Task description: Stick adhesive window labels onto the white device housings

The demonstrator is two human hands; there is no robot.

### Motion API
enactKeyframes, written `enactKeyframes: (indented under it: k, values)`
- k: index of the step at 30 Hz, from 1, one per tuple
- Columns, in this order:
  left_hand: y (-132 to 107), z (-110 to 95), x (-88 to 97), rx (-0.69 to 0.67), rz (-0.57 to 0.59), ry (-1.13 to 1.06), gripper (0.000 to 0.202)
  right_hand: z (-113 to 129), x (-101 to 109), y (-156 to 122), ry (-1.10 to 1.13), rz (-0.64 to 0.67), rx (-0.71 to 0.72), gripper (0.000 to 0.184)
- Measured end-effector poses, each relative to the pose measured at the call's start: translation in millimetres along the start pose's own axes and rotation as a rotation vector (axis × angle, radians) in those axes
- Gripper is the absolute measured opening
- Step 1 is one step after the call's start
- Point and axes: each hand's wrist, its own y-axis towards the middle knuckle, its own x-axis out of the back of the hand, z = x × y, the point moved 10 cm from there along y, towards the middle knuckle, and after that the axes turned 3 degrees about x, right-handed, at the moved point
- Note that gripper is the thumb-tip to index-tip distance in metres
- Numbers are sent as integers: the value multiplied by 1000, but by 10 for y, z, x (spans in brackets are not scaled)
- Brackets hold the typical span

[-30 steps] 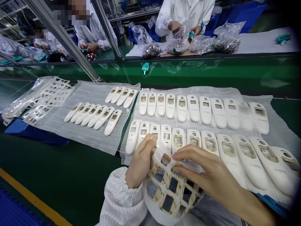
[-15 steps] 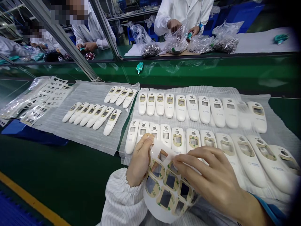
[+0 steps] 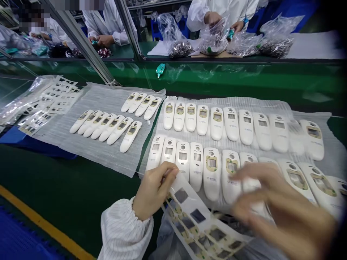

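My left hand [image 3: 154,189] pinches the upper edge of a curled white die-cut sheet of adhesive window frames [image 3: 195,220], which hangs down in front of me. My right hand [image 3: 271,202] is blurred by motion above the front row of white plastic device casings [image 3: 211,173], with its fingers apart and nothing visible in them. Those casings lie in two rows on a white foam sheet [image 3: 238,103]. Some have tan adhesive frames around their windows, while others show bare windows. My right hand hides part of the front row.
Slimmer white casings [image 3: 119,131] lie on a second foam sheet [image 3: 105,97] to the left. Further die-cut sheets [image 3: 51,97] are piled beyond it. A green conveyor belt [image 3: 67,180] runs below. Behind a metal-framed partition [image 3: 78,38], co-workers' hands [image 3: 214,18] handle plastic bags of parts.
My right hand has let go of the sheet and moved right over the casings. The sheet has dropped lower and swung away, still held by my left hand.
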Motion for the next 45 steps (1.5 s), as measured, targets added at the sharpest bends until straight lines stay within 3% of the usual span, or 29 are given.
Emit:
enactKeyframes:
  k: [4, 8, 14, 21, 36, 41, 45]
  values:
    - [-86, -209, -185, -179, 67, -4, 22, -683, -247, 486, 254, 122, -434, 31]
    - [-162, -351, -352, -328, 46, 110, 23, -919, -438, 656, 355, 111, -511, 28]
    - [-208, -303, -504, -361, -2, 384, 16, -947, -518, 628, 322, 97, -481, 27]
    - [-340, -408, -398, -499, -206, 577, 17, -957, -571, 613, 316, 105, -538, 24]
    - [-369, -436, -410, -485, -190, 612, 17, -919, -482, 486, 306, -19, -525, 24]
    - [-343, -548, -549, -549, -172, 623, 18, -912, -401, 491, 350, -98, -488, 20]
    - [-197, -521, -670, -530, -117, 692, 17, -865, -372, 563, 419, -58, -452, 25]
